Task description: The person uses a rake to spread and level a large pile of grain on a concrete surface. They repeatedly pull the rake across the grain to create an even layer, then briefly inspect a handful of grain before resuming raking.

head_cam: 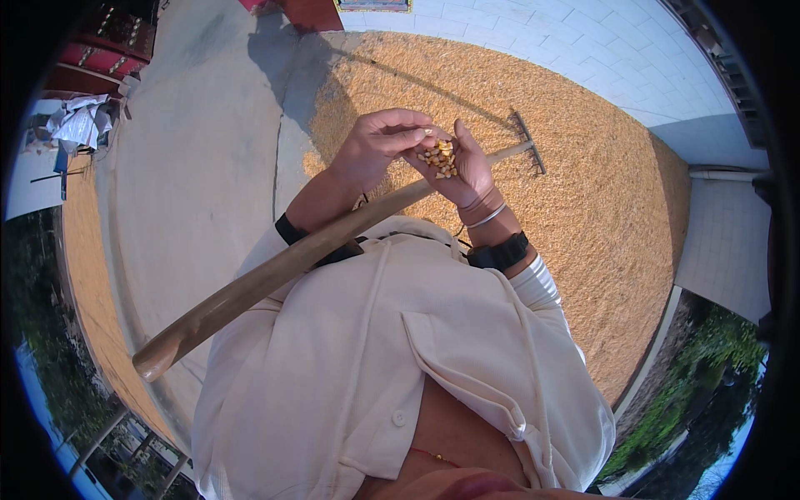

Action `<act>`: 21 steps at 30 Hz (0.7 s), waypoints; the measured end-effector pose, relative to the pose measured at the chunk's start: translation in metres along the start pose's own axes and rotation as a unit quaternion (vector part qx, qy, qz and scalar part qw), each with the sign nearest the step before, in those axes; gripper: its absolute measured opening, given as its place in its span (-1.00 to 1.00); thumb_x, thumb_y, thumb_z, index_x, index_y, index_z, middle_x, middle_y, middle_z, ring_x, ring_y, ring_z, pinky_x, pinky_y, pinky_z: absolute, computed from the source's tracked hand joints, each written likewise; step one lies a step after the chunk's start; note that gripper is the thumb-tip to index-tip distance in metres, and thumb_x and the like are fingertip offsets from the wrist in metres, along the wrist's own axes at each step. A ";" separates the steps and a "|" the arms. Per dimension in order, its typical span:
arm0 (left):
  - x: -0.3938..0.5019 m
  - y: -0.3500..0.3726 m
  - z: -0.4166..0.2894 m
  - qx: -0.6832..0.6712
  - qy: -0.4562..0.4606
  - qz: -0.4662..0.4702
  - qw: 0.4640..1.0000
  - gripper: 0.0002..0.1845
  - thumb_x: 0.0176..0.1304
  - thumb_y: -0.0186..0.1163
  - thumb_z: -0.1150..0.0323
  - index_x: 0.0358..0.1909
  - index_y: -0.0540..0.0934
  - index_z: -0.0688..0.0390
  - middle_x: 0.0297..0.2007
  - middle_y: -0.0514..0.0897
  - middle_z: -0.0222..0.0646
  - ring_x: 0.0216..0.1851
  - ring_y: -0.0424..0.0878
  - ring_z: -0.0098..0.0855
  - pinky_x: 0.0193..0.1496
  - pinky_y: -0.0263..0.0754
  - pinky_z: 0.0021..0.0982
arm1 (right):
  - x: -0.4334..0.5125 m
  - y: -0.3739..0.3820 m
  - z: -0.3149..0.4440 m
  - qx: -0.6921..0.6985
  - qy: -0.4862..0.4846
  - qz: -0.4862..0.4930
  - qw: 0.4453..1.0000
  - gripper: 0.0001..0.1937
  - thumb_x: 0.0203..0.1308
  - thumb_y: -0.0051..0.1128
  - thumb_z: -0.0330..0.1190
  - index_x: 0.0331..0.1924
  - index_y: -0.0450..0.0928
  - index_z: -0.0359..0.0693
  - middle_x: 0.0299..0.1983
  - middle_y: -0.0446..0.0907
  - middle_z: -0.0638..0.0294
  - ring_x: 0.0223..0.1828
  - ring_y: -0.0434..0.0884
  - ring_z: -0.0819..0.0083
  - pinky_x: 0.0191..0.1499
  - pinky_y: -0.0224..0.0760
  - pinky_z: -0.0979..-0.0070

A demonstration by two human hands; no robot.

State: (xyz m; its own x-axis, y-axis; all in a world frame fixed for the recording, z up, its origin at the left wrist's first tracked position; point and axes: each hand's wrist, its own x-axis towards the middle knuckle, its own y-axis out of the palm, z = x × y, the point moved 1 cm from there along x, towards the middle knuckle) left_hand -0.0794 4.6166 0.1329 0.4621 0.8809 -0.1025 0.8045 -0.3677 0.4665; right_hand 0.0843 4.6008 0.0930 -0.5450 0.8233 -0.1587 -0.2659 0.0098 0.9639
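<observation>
My right hand [470,172] is palm up with its fingers curled, cupping a small heap of yellow corn kernels [440,159]. Beside it, my left hand [374,145] pinches a pale kernel [428,132] between thumb and fingertips, just over the far side of the palm. A wooden rake handle [281,269] slants across in front of my left forearm and passes below my right hand. At its far end the toothed rake head [530,142] is over the spread corn [581,225]. Neither hand visibly grips the handle.
Bare concrete [187,156] lies left of the corn, with another strip of corn [94,269] farther left. A pale block wall [531,37] borders the far side. A red vehicle or machine [106,56] stands at the far left, near a crumpled silvery sheet [81,122].
</observation>
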 end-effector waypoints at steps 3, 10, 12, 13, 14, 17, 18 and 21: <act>0.001 -0.001 0.003 0.023 0.013 -0.026 0.999 -0.75 0.33 0.13 0.49 0.01 0.55 0.32 -0.14 0.67 -0.26 -0.14 0.65 -0.47 -0.08 0.56 -0.47 | 0.005 -0.009 0.001 -0.012 0.014 0.024 1.000 -0.46 0.46 -0.29 -0.07 0.18 0.33 -0.43 0.09 0.48 0.00 0.10 0.52 0.22 0.31 0.27 0.19; 0.002 -0.007 0.009 0.084 0.004 -0.119 0.989 -0.78 0.28 0.18 0.48 -0.06 0.62 0.28 -0.30 0.64 -0.41 -0.36 0.47 -0.62 -0.28 0.35 -0.58 | 0.004 -0.024 0.009 0.013 0.088 -0.005 0.996 -0.67 0.41 -0.07 -0.23 0.07 0.42 -0.30 -0.16 0.51 0.21 -0.42 0.41 0.67 -0.56 0.32 0.81; 0.003 -0.006 0.010 0.082 -0.013 -0.122 0.989 -0.79 0.29 0.17 0.47 -0.07 0.63 0.28 -0.32 0.64 -0.42 -0.38 0.45 -0.63 -0.29 0.35 -0.58 | 0.003 -0.024 0.011 0.022 0.080 -0.050 0.995 -0.73 0.38 -0.02 -0.28 -0.02 0.47 -0.32 -0.28 0.51 0.21 -0.48 0.30 0.71 -0.71 0.15 0.91; 0.003 -0.006 0.010 0.080 -0.025 -0.128 0.988 -0.80 0.30 0.16 0.46 -0.08 0.63 0.28 -0.33 0.63 -0.43 -0.39 0.44 -0.64 -0.30 0.35 -0.58 | 0.003 -0.023 0.011 0.021 0.077 -0.042 0.996 -0.74 0.38 -0.01 -0.29 -0.02 0.47 -0.32 -0.28 0.51 0.21 -0.48 0.31 0.72 -0.71 0.15 0.91; 0.003 -0.005 0.010 0.071 -0.035 -0.131 0.988 -0.80 0.30 0.17 0.46 -0.08 0.63 0.27 -0.36 0.60 -0.47 -0.40 0.44 -0.65 -0.33 0.34 -0.60 | 0.002 -0.022 0.011 0.018 0.078 -0.031 0.996 -0.75 0.37 0.01 -0.31 -0.03 0.47 -0.31 -0.28 0.52 0.22 -0.48 0.31 0.73 -0.71 0.15 0.92; 0.005 0.000 0.014 0.061 -0.059 -0.146 0.986 -0.82 0.30 0.17 0.46 -0.09 0.63 0.23 -0.42 0.56 -0.53 -0.41 0.43 -0.67 -0.37 0.32 -0.64 | 0.002 -0.023 0.012 -0.013 0.067 -0.041 0.997 -0.77 0.34 0.05 -0.34 -0.05 0.47 -0.31 -0.31 0.52 0.25 -0.50 0.31 0.76 -0.71 0.15 0.93; 0.006 0.001 0.016 0.072 -0.059 -0.152 0.984 -0.82 0.30 0.18 0.46 -0.10 0.63 0.23 -0.41 0.57 -0.53 -0.41 0.44 -0.67 -0.35 0.33 -0.64 | 0.002 -0.024 0.013 -0.028 0.062 -0.052 0.996 -0.78 0.33 0.07 -0.35 -0.06 0.48 -0.30 -0.32 0.52 0.27 -0.51 0.31 0.77 -0.71 0.14 0.93; 0.010 0.005 0.023 0.117 -0.046 -0.149 0.981 -0.83 0.27 0.20 0.47 -0.12 0.63 0.23 -0.37 0.61 -0.50 -0.39 0.46 -0.67 -0.31 0.36 -0.63 | 0.004 -0.031 0.017 -0.058 0.058 -0.050 0.995 -0.79 0.30 0.10 -0.37 -0.08 0.48 -0.31 -0.35 0.52 0.32 -0.56 0.28 0.79 -0.71 0.11 0.93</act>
State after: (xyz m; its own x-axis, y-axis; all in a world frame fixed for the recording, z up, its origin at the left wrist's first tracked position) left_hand -0.0616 4.6167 0.1138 0.2169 0.9329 -0.2876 0.9674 -0.1660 0.1911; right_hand 0.1038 4.6139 0.0665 -0.5974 0.7507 -0.2821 -0.4091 0.0172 0.9123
